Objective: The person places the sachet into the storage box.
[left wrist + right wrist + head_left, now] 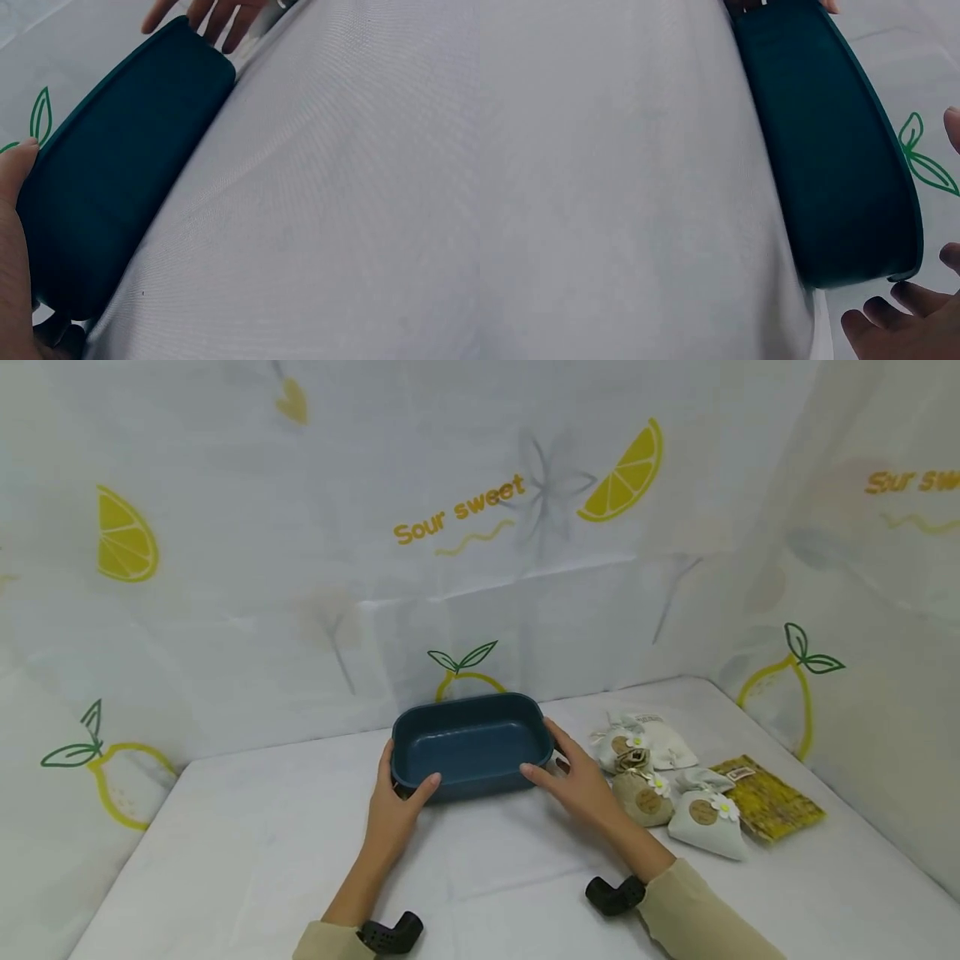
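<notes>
A dark blue rectangular baking dish (pixel 472 750) with a raised rim stands on the white-covered table, close to the back wall. At its left end is my left hand (pixel 396 806), its thumb on the front rim and its fingers around the end, partly hidden. By the dish's right end my right hand (pixel 573 781) is spread, with the thumb near the front corner. In the right wrist view, the right hand's fingers (pixel 885 311) lie loosely beside the end of the dish (pixel 832 165), and the thumb stands apart from it.
Right of the dish lie several small drawstring sachets with white flowers and round labels, among them a beige one (pixel 643 797) and a white one (pixel 705 822). A flat yellow-brown packet (pixel 772 797) lies beside them. A lemon-printed cloth (pixel 300 568) hangs behind the table.
</notes>
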A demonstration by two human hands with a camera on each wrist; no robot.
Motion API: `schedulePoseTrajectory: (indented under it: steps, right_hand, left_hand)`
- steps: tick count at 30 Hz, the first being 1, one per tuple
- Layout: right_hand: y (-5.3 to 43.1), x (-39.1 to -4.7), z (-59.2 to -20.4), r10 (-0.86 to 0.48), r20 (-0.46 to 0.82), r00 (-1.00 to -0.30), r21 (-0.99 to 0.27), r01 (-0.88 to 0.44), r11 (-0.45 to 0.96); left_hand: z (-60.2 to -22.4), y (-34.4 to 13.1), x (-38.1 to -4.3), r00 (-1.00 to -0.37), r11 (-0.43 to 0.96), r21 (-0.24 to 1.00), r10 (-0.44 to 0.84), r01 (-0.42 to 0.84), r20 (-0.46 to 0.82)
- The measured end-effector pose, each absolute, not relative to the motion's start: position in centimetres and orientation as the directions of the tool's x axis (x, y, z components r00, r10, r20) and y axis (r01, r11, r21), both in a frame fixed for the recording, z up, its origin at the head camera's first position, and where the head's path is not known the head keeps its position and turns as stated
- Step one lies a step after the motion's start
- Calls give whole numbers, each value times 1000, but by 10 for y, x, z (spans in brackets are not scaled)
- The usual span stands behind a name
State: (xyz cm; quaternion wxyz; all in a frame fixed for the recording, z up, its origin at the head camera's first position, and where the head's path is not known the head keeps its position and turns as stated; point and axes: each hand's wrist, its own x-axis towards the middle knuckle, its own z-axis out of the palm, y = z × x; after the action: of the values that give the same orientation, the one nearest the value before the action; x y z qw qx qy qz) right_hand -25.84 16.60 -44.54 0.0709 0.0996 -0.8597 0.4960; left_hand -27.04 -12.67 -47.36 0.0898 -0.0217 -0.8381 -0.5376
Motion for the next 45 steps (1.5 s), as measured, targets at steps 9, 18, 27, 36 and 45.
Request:
schedulePoseTrajectory:
  steps: [9,18,27,36,45]
  right_hand:
    - [196,-238,-433,-149,337,-930,-739,-360,570]
    - [235,-214,-422,-193,407,-893,-592,-419,688]
    - [265,-211,-440,-161,469,-868,-561,-434,704]
    - [266,-215,-445,-209,467,-859,-478,-444,758]
    - [269,-215,-450,-461,471,-752,-308,-630,713]
  left_hand:
    - [-477,-126,-269,-987,398,910,-58,114,149]
    - [-475,-127,-272,-988,409,906,-52,111,145]
    - [-474,-127,-271,-988,408,906,-52,110,143]
    - [-472,-128,-270,-988,416,903,-52,109,143]
    - [-472,-127,-270,-989,416,904,-54,101,135]
